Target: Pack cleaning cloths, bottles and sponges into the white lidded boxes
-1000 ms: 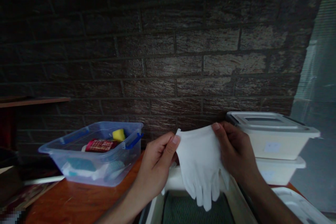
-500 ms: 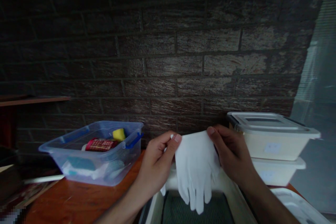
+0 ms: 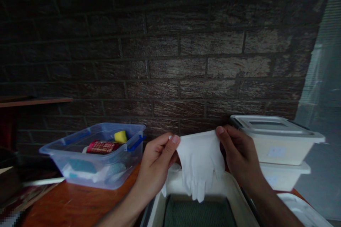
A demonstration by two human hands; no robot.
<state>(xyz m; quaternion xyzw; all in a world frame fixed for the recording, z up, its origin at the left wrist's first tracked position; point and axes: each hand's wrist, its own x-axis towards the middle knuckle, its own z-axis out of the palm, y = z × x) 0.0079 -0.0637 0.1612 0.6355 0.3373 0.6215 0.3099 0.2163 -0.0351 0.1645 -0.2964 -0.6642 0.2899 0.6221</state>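
Observation:
A white glove [image 3: 199, 159] hangs fingers-down between my two hands, its cuff stretched taut. My left hand [image 3: 161, 159] pinches the left corner of the cuff between thumb and fingers. The right corner is gripped by my right hand [image 3: 238, 152] in the same way. More white fabric [image 3: 164, 188] shows behind my left hand, partly hidden. Below the glove stands an open cream bin [image 3: 239, 198] with a dark green textured item [image 3: 198, 214] inside.
On the left of the wooden table [image 3: 58, 198] is a clear plastic box [image 3: 93, 184] holding a red package [image 3: 102, 147], a yellow item [image 3: 120, 137] and other things. Two stacked cream boxes [image 3: 290, 149] stand right, near a white lid [image 3: 301, 207]. A dark brick wall [image 3: 165, 67] rises behind.
My hands have moved apart, spreading the glove's cuff wider. The glove's fingertips hang higher than before, and more of the bin shows beneath.

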